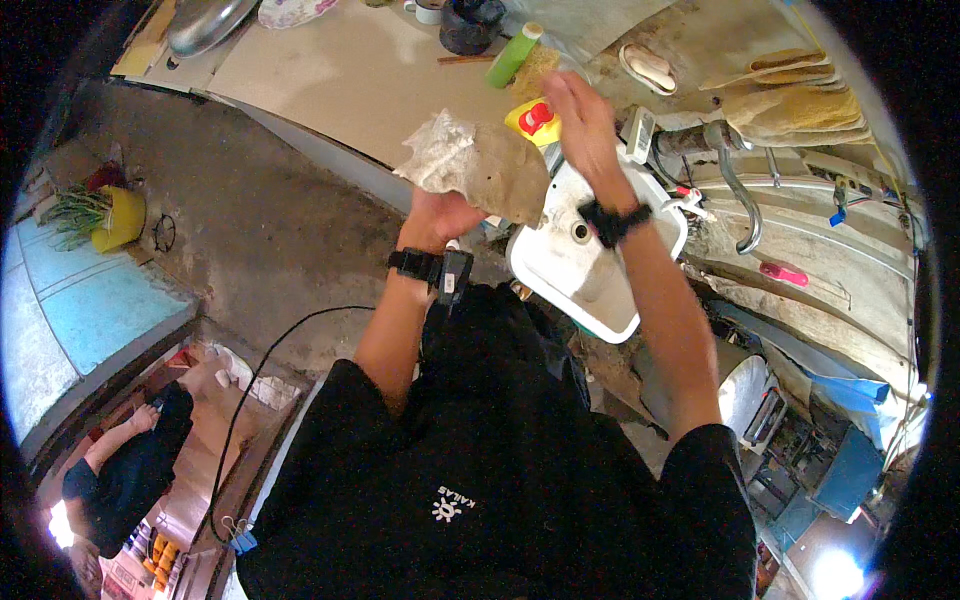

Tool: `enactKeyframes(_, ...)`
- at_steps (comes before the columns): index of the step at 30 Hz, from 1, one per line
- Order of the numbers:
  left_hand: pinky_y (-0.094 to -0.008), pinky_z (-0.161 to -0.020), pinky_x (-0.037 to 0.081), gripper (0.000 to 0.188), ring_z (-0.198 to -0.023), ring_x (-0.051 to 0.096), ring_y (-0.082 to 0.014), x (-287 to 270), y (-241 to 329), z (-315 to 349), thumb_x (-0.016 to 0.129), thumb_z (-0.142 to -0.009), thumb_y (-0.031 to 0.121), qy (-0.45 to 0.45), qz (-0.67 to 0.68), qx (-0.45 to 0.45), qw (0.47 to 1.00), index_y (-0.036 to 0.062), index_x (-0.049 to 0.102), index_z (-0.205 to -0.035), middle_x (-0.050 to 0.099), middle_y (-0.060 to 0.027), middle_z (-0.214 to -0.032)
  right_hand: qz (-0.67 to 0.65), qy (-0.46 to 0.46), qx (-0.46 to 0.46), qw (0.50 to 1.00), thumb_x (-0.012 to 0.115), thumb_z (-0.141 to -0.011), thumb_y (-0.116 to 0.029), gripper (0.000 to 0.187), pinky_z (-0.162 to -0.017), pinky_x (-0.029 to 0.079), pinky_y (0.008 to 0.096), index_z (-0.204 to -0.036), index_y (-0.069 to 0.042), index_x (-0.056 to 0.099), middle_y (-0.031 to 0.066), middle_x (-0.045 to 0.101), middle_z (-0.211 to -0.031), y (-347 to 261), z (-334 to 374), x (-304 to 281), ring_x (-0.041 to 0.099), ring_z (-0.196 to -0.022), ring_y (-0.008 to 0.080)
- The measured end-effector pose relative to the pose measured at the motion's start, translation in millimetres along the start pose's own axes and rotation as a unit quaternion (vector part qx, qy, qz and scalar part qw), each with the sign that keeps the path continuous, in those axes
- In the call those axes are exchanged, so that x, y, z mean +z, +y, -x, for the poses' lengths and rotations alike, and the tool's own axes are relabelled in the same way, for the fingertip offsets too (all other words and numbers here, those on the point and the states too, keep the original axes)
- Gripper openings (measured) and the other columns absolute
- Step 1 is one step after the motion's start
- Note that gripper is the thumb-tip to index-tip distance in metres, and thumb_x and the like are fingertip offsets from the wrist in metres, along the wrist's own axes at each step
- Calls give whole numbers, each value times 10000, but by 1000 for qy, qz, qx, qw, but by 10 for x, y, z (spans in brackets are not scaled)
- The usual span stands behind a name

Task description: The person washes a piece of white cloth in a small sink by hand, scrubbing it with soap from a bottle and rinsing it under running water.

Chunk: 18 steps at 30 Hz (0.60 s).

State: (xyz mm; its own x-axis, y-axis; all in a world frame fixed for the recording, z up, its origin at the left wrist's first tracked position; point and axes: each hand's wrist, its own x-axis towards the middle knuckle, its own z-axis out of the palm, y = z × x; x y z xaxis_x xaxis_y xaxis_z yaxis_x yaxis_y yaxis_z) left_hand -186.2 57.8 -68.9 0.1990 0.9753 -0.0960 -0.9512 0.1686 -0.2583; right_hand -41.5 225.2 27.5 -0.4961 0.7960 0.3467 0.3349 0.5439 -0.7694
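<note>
My left hand (pixel 440 217) holds up a pale beige thing (pixel 490 170) from below. It has a ragged whitish edge and a smoother tan side; whether it is a big shell or a stiff rag I cannot make out. Most of my left fingers are hidden behind it. To the right, my right hand (pixel 585 125) is raised with its fingers stretched out and nothing visible in them. It is beside a yellow container with a red cap (pixel 535 119), at the far end of the white sink (pixel 590 315). I cannot tell whether the two touch.
A curved metal tap (pixel 745 200) stands right of the sink. On the beige counter (pixel 330 80) are a green bottle (pixel 515 55) and a dark kettle-like pot (pixel 470 25). Yellow towels (pixel 795 100) hang at the far right. Another person (pixel 130 455) is at the lower left.
</note>
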Motion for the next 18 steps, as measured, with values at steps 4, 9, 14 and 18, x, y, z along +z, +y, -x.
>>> enactKeyframes(4, -557, -1211, 384, 741, -1447, 500, -359, 77, -313, 120, 448, -1047, 626, -42, -213, 31, 976, 74, 493, -1539, 525, -153, -1584, -265, -204, 196, 922, 468, -1121, -281, 434, -696, 509, 339, -902, 23, 687, 88, 693, -817, 65, 2052, -334, 618, -702, 198)
enactKeyframes(9, -550, -1211, 384, 769, -1456, 490, -357, 194, -756, 213, 446, -1036, 647, 32, -62, -14, 998, 76, 485, -1550, 523, -144, -1588, -246, -329, 265, 873, 488, -1117, -351, 377, -803, 542, 354, -1145, -33, 688, 86, 751, -1027, 237, 2879, 145, 690, -898, 190)
enactKeyframes(14, -573, -1264, 295, 820, -1532, 384, -383, 189, -1010, 196, 391, -1038, 643, 54, -65, -27, 996, 58, 373, -1612, 405, -169, -1672, -769, 136, 351, 517, 500, -1084, -534, 598, -1131, 487, 482, -1483, -92, 560, 104, 627, -1477, 425, 2407, -194, 605, -1324, 293)
enactKeyframes(18, -562, -1267, 299, 776, -1527, 391, -383, 213, -1226, 143, 408, -1060, 593, 169, -129, 23, 977, 54, 360, -1615, 405, -169, -1670, -829, 192, 265, 453, 519, -1062, -569, 641, -1170, 461, 494, -1505, -107, 556, 105, 612, -1501, 661, 2359, -625, 582, -1356, 307)
